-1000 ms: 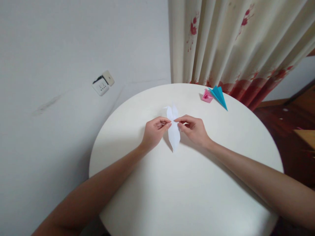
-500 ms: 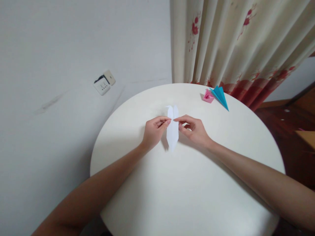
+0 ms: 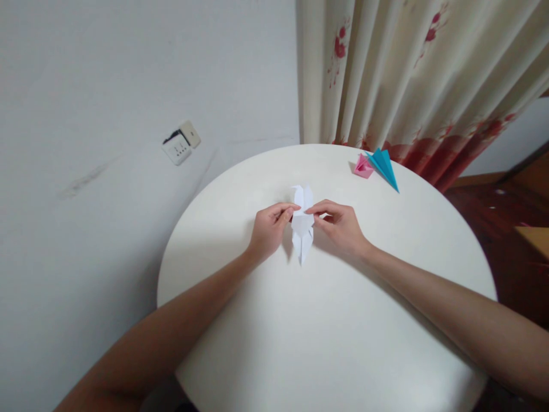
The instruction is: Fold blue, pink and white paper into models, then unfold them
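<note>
Since half a second ago the white folded paper (image 3: 302, 229) has grown shorter, its near half now doubled into two small points, and the fingertips have closed in over its middle. The round white table (image 3: 326, 343) is bare on the near side of the paper, with wide free room out to the rim. The left hand (image 3: 269, 229), left of the paper, pinches its left edge, arm stretched in low. The right hand (image 3: 341, 226) pinches its right edge likewise. Well beyond the paper, near the table's far rim, lie a pink paper model (image 3: 362, 166) and a blue paper model (image 3: 385, 167), touching.
</note>
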Demonstrator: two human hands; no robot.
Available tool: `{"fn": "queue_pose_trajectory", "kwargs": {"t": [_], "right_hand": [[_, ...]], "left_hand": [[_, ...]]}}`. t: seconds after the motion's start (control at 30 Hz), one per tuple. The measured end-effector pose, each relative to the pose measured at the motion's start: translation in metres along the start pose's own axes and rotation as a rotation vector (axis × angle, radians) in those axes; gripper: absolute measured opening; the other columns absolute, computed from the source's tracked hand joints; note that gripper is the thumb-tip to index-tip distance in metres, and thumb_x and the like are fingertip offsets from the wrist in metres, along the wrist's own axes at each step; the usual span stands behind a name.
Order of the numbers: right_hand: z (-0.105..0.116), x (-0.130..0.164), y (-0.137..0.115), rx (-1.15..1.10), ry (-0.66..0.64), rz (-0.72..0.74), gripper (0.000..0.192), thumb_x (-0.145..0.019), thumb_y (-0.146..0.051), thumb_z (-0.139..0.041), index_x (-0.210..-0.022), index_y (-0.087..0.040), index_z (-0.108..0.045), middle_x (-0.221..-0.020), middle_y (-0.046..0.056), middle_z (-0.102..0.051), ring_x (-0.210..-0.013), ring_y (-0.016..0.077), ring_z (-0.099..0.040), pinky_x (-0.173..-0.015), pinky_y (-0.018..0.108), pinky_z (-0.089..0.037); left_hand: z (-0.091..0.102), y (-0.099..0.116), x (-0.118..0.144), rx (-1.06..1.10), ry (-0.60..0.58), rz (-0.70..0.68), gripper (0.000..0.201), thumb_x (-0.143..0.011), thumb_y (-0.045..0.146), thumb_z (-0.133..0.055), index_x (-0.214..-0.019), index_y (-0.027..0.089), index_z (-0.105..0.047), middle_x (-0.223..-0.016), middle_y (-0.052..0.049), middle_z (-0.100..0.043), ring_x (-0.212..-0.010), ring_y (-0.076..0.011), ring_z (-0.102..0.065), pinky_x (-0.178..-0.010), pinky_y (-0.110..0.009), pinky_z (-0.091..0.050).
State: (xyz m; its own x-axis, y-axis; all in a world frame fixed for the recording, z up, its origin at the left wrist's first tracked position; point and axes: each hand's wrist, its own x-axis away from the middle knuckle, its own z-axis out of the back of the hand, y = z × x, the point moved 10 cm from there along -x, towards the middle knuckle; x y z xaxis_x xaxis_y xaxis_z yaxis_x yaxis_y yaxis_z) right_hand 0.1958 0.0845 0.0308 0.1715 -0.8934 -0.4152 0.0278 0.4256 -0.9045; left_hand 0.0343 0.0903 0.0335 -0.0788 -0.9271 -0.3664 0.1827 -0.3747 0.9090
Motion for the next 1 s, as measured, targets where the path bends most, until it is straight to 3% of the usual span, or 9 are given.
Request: {"fn": "queue_pose_trajectory", "kwargs": {"t": [0.17, 0.3, 0.5, 0.77, 0.87, 1.0], "right_hand": [[0.007, 0.0, 0.004, -0.056, 0.081, -0.025, 0.013, -0.079, -0.032, -0.073, -0.077, -0.019, -0.075, -0.079, 0.004, -0.07, -0.072, 0.0152, -0.061, -0.062, 0.028, -0.045], [0.008, 0.0, 0.01, -0.084, 0.107, -0.078, 0.015, -0.078, -0.032, -0.074, -0.074, -0.018, -0.073, -0.073, 0.002, -0.069, -0.066, 0.014, -0.059, -0.06, 0.027, -0.044], [0.006, 0.001, 0.016, -0.094, 0.12, -0.122, 0.02, -0.076, -0.035, -0.075, -0.075, -0.017, -0.067, -0.07, 0.001, -0.064, -0.063, 0.0128, -0.055, -0.058, 0.026, -0.042], [0.002, 0.003, 0.015, -0.111, 0.117, -0.097, 0.019, -0.078, -0.032, -0.074, -0.075, -0.017, -0.062, -0.069, -0.001, -0.058, -0.062, 0.0112, -0.051, -0.057, 0.025, -0.04], [0.002, 0.003, 0.012, -0.087, 0.109, -0.068, 0.018, -0.078, -0.03, -0.074, -0.078, -0.018, -0.061, -0.072, -0.001, -0.059, -0.064, 0.0114, -0.052, -0.058, 0.026, -0.04], [0.001, 0.003, 0.011, -0.15, 0.111, -0.049, 0.028, -0.076, -0.031, -0.075, -0.093, -0.021, -0.055, -0.072, -0.004, -0.059, -0.065, 0.0118, -0.055, -0.058, 0.024, -0.041]], "left_hand": [[-0.01, 0.001, 0.004, 0.11, -0.099, 0.008, 0.019, -0.079, 0.02, -0.063, -0.094, 0.015, -0.073, -0.094, -0.007, -0.076, -0.088, -0.0194, -0.07, -0.085, -0.031, -0.054], [-0.017, 0.001, 0.006, 0.138, -0.138, 0.023, 0.022, -0.079, 0.027, -0.069, -0.096, 0.014, -0.073, -0.096, -0.009, -0.076, -0.087, -0.0199, -0.071, -0.087, -0.032, -0.055], [-0.009, -0.005, 0.005, 0.092, -0.037, 0.052, 0.023, -0.078, 0.037, -0.074, -0.086, 0.014, -0.074, -0.087, -0.008, -0.076, -0.084, -0.0214, -0.072, -0.079, -0.032, -0.057], [-0.005, -0.002, 0.006, 0.019, 0.004, -0.006, 0.022, -0.082, 0.037, -0.07, -0.081, 0.015, -0.071, -0.08, -0.006, -0.074, -0.075, -0.0174, -0.069, -0.071, -0.027, -0.054], [-0.005, -0.001, 0.005, 0.084, 0.023, -0.018, 0.02, -0.08, 0.032, -0.072, -0.09, 0.016, -0.064, -0.078, -0.003, -0.071, -0.073, -0.0145, -0.068, -0.071, -0.025, -0.053], [-0.005, -0.001, 0.005, 0.133, 0.034, -0.001, 0.036, -0.078, 0.027, -0.073, -0.107, 0.019, -0.052, -0.071, 0.002, -0.067, -0.064, -0.0118, -0.065, -0.065, -0.023, -0.05]]}}
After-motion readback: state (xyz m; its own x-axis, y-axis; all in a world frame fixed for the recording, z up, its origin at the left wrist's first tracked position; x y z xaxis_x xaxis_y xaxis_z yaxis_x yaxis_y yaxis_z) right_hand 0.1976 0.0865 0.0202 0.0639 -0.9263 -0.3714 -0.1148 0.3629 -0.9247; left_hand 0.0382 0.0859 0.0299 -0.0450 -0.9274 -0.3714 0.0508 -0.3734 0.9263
